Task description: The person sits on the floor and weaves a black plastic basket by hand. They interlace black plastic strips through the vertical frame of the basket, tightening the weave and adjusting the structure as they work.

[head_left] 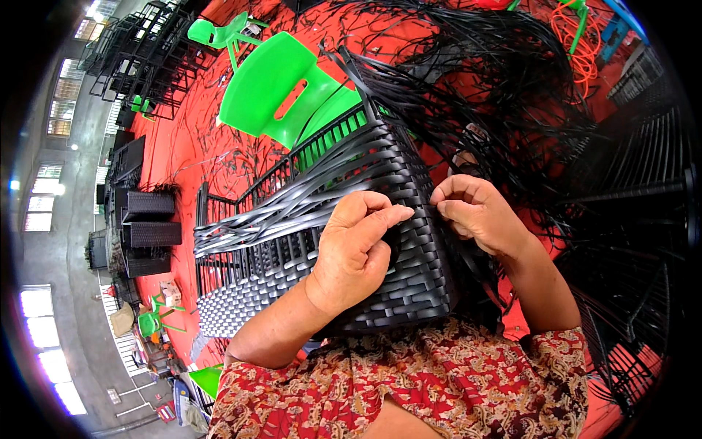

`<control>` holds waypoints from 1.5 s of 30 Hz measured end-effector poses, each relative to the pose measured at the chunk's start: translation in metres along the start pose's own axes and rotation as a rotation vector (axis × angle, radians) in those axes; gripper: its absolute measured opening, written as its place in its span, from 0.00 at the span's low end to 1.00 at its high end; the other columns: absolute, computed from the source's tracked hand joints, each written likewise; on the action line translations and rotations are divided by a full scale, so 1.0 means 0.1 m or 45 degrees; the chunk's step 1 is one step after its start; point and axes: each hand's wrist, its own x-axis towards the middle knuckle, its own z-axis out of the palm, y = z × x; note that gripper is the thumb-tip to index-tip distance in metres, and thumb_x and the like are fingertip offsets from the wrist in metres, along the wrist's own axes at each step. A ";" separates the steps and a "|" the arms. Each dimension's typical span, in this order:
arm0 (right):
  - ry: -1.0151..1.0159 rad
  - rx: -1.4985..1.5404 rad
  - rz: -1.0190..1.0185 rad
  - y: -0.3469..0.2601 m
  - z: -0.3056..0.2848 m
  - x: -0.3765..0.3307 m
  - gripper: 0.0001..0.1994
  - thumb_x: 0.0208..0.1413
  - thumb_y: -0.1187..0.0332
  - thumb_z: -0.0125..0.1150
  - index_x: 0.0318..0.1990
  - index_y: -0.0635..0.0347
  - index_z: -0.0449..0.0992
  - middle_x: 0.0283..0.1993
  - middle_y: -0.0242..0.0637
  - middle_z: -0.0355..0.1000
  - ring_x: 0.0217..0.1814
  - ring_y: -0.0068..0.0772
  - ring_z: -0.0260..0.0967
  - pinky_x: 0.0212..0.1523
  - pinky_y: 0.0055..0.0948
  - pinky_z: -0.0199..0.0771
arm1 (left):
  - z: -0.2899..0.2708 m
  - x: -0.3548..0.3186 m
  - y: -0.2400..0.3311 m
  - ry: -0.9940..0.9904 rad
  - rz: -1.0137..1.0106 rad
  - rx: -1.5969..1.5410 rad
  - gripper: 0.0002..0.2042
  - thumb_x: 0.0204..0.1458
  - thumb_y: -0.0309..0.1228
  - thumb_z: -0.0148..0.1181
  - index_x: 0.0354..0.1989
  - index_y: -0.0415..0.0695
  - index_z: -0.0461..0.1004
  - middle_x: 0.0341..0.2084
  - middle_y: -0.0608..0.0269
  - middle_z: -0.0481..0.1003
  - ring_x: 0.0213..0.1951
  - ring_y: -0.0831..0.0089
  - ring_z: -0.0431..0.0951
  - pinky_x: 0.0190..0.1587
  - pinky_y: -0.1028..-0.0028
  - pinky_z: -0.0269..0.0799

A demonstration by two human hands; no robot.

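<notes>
A half-woven black wicker frame stands before me, its flat plastic strips woven tight along the near part of the side. Farther back, long loose strips run in a bunch across its bars. My left hand lies against the woven side, fingers curled and index fingertip close to the corner; what it pinches, if anything, is hidden. Just past the corner, my right hand has its thumb and index finger pressed together beside the weave. Whatever lies between those fingertips is too small to make out.
A green plastic chair stands behind the frame. Long black strips lie heaped at the far right on the red floor covering. Dark frames stand at the right. Black woven pieces line the left side.
</notes>
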 end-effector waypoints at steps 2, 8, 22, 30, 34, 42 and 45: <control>-0.050 0.106 0.054 0.01 -0.02 0.02 0.04 0.53 0.75 0.54 0.35 0.64 0.71 0.22 0.23 0.62 0.19 0.11 0.53 0.17 0.16 0.50 | -0.01 0.01 0.01 0.000 0.012 0.012 0.25 0.31 0.10 0.44 0.39 0.41 0.77 0.31 0.60 0.70 0.34 0.66 0.71 0.36 0.76 0.68; -0.104 -0.087 0.081 -0.07 -0.02 0.04 0.04 0.54 0.72 0.56 0.34 0.63 0.72 0.22 0.22 0.62 0.19 0.12 0.54 0.17 0.16 0.51 | -0.04 0.00 0.02 -0.028 0.044 0.110 0.25 0.30 0.10 0.43 0.38 0.40 0.77 0.32 0.59 0.69 0.34 0.66 0.71 0.37 0.75 0.68; -0.036 -0.349 -0.192 0.01 0.13 0.17 0.09 0.57 0.67 0.55 0.31 0.66 0.73 0.24 0.23 0.64 0.28 0.13 0.58 0.27 0.19 0.59 | -0.10 0.04 0.06 -0.004 0.171 0.352 0.23 0.31 0.09 0.47 0.38 0.39 0.77 0.34 0.57 0.68 0.34 0.65 0.70 0.36 0.75 0.68; -0.129 -0.488 -0.344 -0.02 0.06 0.18 0.04 0.56 0.73 0.55 0.32 0.64 0.72 0.27 0.24 0.66 0.30 0.15 0.60 0.32 0.19 0.64 | -0.08 -0.01 0.05 0.024 0.090 0.301 0.23 0.32 0.08 0.46 0.37 0.39 0.77 0.32 0.57 0.70 0.35 0.64 0.73 0.37 0.75 0.69; -0.103 -0.741 -0.590 -0.11 0.09 0.14 0.02 0.55 0.77 0.56 0.33 0.65 0.71 0.28 0.27 0.66 0.30 0.17 0.61 0.33 0.20 0.65 | -0.09 -0.01 0.04 0.027 0.051 0.292 0.23 0.33 0.08 0.47 0.38 0.40 0.77 0.32 0.56 0.71 0.35 0.64 0.73 0.38 0.75 0.70; -0.086 -0.765 -0.605 -0.18 0.12 0.07 0.03 0.53 0.76 0.57 0.31 0.66 0.70 0.25 0.32 0.66 0.29 0.19 0.61 0.31 0.22 0.65 | -0.06 -0.07 0.01 0.010 0.056 0.344 0.24 0.33 0.08 0.48 0.40 0.41 0.76 0.32 0.56 0.71 0.36 0.62 0.73 0.40 0.73 0.70; -0.077 -0.752 -0.543 -0.20 0.14 0.07 0.05 0.53 0.74 0.58 0.30 0.66 0.70 0.24 0.32 0.66 0.28 0.18 0.61 0.30 0.22 0.64 | -0.08 -0.06 0.00 0.004 0.077 0.362 0.23 0.33 0.08 0.49 0.40 0.41 0.76 0.32 0.56 0.71 0.36 0.60 0.73 0.40 0.71 0.70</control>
